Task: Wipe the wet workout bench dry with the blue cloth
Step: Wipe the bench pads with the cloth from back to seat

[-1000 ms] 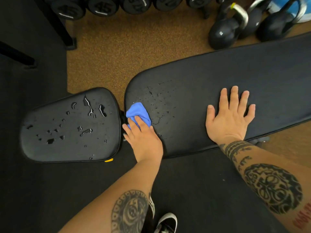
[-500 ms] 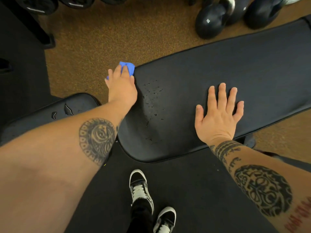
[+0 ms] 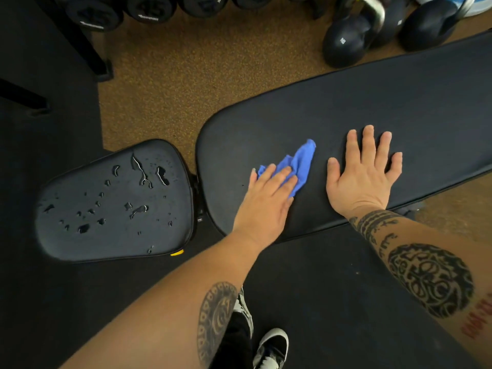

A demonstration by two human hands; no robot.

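– So, from the head view, where is the cloth (image 3: 299, 159) lying?
– It is lying on the bench (image 3: 346, 102), on the near-left part of the long pad. It is bunched and stretching up toward the right. The left hand (image 3: 266, 206) is pressing it down, with straight fingers laid flat over its lower end. No finger is curling round it.
– And the right hand (image 3: 364, 177)?
– It is resting palm down on the same pad, just right of the cloth, with fingers spread and gripping nothing. The two hands are lying near each other but apart.
– Is water showing anywhere?
– The pad around the cloth is looking matte and even. The seat (image 3: 80, 251), left of it across a narrow gap, is carrying many drops (image 3: 138, 210) and a few larger puddles.
– What is standing around the bench?
– Kettlebells (image 3: 343, 43) are sitting on the brown floor (image 3: 186, 75) beyond it. Dumbbells (image 3: 93, 14) are lining the top edge. The person's shoes (image 3: 271, 347) are standing on the black mat (image 3: 319, 302) below.
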